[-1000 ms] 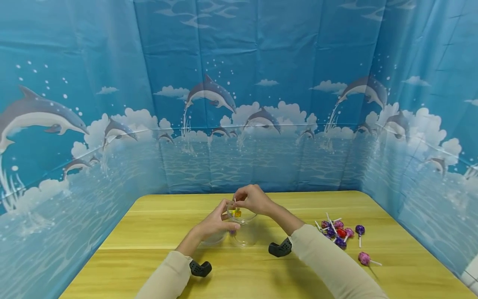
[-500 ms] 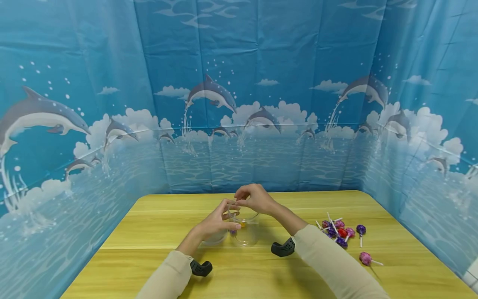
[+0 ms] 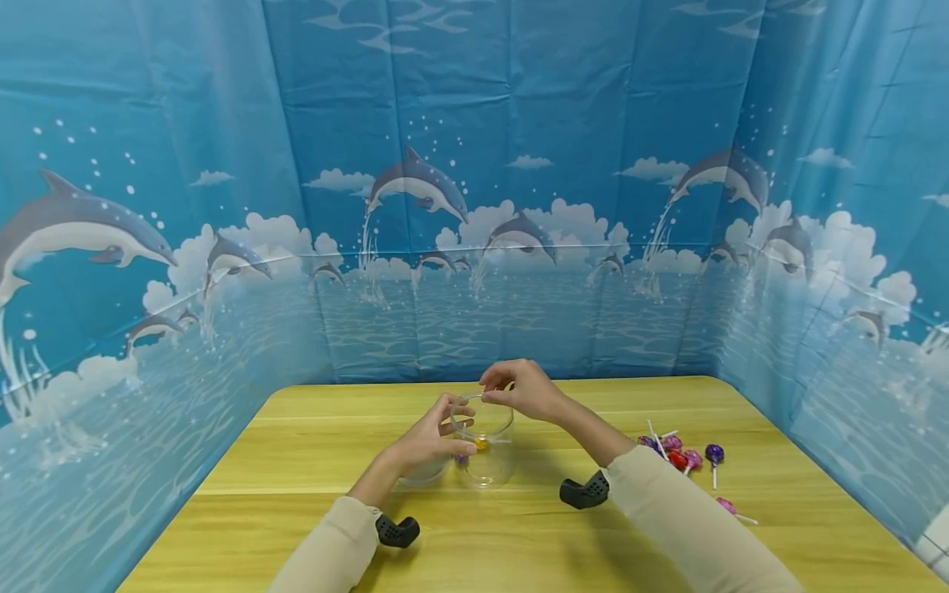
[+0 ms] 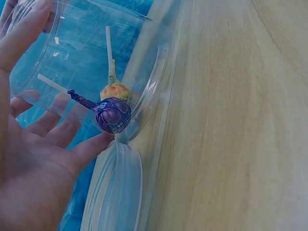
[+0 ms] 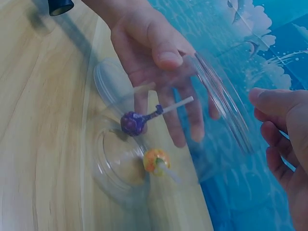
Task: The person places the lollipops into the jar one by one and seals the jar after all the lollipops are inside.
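Head view: the jar (image 3: 498, 463) stands on the table (image 3: 252, 469), two lollipops (image 4: 113, 116) inside. The left hand (image 3: 430, 439) cups it, fingers spread; the right hand (image 3: 528, 391), empty, curls loosely by the rim (image 3: 482, 437) — a bumped knuckle could tip it, if the left slackens.

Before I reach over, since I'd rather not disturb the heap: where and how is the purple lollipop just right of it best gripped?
Probably by its white stick, pinched from above and from the right. The purple lollipop lies with that stick pointing toward you, and the heap sits on its left.
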`<state>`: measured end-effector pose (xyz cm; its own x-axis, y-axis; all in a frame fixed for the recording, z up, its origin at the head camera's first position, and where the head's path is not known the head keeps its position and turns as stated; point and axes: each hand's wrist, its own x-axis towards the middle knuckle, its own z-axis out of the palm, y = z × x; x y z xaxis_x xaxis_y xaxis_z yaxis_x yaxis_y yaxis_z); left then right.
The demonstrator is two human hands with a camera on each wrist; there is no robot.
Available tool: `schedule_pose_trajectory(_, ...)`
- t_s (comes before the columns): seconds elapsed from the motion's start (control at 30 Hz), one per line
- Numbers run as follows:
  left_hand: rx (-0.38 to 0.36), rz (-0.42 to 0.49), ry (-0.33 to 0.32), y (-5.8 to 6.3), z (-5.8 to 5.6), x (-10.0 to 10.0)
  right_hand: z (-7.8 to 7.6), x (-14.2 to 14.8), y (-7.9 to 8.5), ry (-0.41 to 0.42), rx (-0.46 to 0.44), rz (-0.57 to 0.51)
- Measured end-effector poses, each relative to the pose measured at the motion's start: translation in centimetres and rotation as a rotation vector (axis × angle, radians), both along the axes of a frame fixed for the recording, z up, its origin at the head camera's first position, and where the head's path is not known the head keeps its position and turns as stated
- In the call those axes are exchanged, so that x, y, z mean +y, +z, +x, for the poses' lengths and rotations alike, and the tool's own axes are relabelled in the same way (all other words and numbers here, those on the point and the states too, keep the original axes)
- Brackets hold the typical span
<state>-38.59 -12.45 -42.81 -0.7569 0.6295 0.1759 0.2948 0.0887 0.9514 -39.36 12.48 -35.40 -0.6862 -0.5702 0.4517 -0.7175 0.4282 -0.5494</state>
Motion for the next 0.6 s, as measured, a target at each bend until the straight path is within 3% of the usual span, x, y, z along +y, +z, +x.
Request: schedule_pose_trajectory(0.6, 0.018, -0.009, 0.009, -0.1, -0.2, 0.0, 2.2, 5.1, 1.1, -0.031, -0.028, 0.015)
